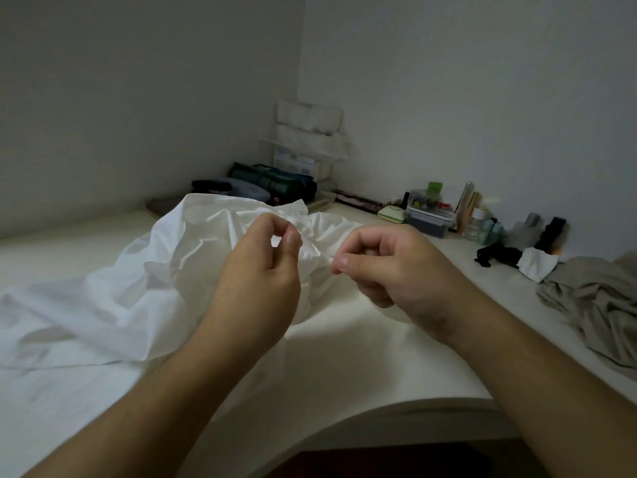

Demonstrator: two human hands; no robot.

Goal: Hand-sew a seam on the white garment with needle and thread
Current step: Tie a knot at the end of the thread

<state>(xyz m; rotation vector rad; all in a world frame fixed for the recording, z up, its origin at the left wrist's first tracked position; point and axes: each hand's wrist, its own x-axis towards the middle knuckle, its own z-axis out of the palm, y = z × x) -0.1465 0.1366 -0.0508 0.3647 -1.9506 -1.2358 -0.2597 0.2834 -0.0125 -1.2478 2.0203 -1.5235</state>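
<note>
The white garment [138, 288] is lying crumpled on the counter [362, 357], spreading leftward from both raised hands. The left hand [262, 267] is hovering above the garment, thumb and forefinger pinched together; whatever they are pinching is too fine to see. The right hand [382, 267] is hovering just right of the garment, fingers curled, thumb pressing on the forefinger, likewise pinching something not visible, presumably needle or thread. The fabric is appearing thin, soft and light, so it will likely be bunching and sliding; taking hold beside the seam edge, pulled taut, is advisable.
</note>
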